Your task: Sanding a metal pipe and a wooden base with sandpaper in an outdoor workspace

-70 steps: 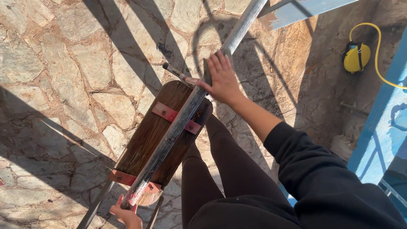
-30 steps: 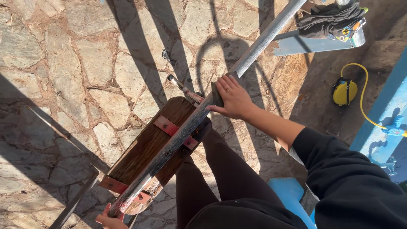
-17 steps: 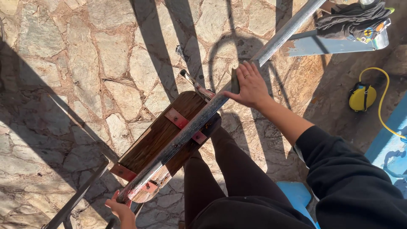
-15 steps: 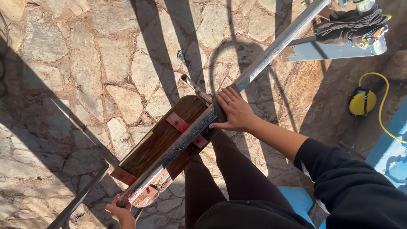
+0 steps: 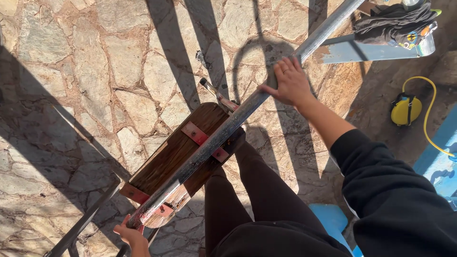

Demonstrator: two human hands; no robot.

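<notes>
Right hand (image 5: 289, 84) grips a long metal pole (image 5: 238, 119) lying diagonally across a wooden board (image 5: 176, 152); left hand (image 5: 131, 235) grasps its lower end. Keeping both grips firm should steady it.

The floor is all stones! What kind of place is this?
Probably an outdoor yard used for work: a sunlit stone floor, a metal pipe across a wooden board, and a yellow hose.

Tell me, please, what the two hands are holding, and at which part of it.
Both hold one long metal pole. The right hand lies over its upper stretch, fingers curled around it; the left hand takes its lower end, below the wooden board.
</notes>
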